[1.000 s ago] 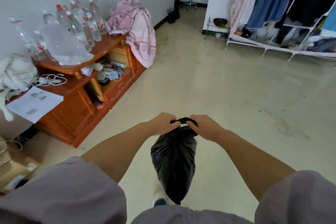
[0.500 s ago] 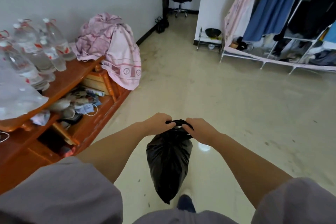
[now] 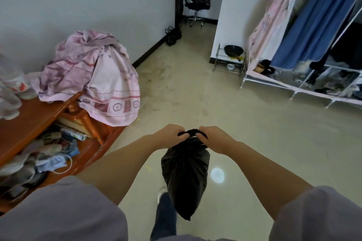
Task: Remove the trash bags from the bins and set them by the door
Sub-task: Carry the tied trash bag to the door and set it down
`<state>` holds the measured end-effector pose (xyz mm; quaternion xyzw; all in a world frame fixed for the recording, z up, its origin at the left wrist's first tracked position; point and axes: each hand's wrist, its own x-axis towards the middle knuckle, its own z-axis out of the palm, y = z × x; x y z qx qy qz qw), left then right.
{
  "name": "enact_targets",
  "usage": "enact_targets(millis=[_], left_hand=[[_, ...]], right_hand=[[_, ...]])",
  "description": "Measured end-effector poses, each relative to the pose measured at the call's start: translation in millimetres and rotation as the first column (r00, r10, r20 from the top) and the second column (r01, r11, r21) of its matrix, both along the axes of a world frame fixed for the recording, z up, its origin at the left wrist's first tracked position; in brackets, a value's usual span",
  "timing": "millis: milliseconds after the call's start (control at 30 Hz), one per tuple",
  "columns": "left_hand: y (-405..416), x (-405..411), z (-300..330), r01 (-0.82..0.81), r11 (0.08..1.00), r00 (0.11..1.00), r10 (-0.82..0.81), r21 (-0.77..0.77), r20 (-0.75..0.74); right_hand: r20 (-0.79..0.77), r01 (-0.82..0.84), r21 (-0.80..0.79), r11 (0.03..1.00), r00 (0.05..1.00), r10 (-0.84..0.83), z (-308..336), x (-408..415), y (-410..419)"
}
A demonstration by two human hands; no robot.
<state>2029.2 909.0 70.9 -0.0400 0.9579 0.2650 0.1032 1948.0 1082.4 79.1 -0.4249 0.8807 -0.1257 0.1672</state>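
A full black trash bag (image 3: 185,176) hangs in front of me above the floor, its neck gathered at the top. My left hand (image 3: 170,136) grips the neck from the left. My right hand (image 3: 213,138) grips it from the right, and the two hands almost touch across a short twist of black plastic. One of my legs and a shoe show below, behind the bag. No bin is in view.
A low wooden cabinet (image 3: 29,123) runs along the left wall, with a pink cloth heap (image 3: 92,74) and plastic bottles (image 3: 11,88) on it. A clothes rack (image 3: 305,49) stands at right. Beyond a doorway (image 3: 199,23) sits an office chair (image 3: 198,0). Bare tiled floor lies ahead.
I have walked forward along the cabinet; the bottles and cloth heap have slid left and nearer. The bag still hangs from both hands in the same grip.
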Motion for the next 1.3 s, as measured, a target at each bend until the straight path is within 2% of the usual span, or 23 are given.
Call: enact_targets(millis=[167, 300, 467, 700, 1033, 1300], left_hand=[[-82, -139, 7, 0.054, 0.998, 0.998, -0.054, -0.009, 0.045], [-142, -245, 27, 0.106, 0.993, 0.994, -0.105, -0.048, 0.021], [-208, -366, 22, 0.134, 0.989, 0.991, -0.131, -0.063, 0.039], [-307, -547, 10, 0.056, 0.997, 0.998, -0.056, -0.053, 0.004], [-445, -747, 17, -0.074, 0.997, 0.997, 0.075, -0.016, 0.027], [-578, -922, 28, -0.045, 0.999, 0.995, 0.046, -0.014, 0.084]], right_hand=[[0.012, 0.064, -0.018, 0.998, 0.998, -0.064, 2, -130, -76], [0.033, 0.117, -0.066, 0.991, 0.993, -0.115, 19, -224, -130], [0.019, 0.111, -0.032, 0.993, 0.994, -0.11, 19, -341, -196], [0.004, 0.035, -0.022, 0.999, 0.999, -0.035, 6, -534, -296], [-0.009, -0.114, -0.001, 0.994, 0.993, 0.114, 13, -763, -450], [-0.01, -0.074, -0.043, 0.996, 0.997, 0.073, 7, -940, -588]])
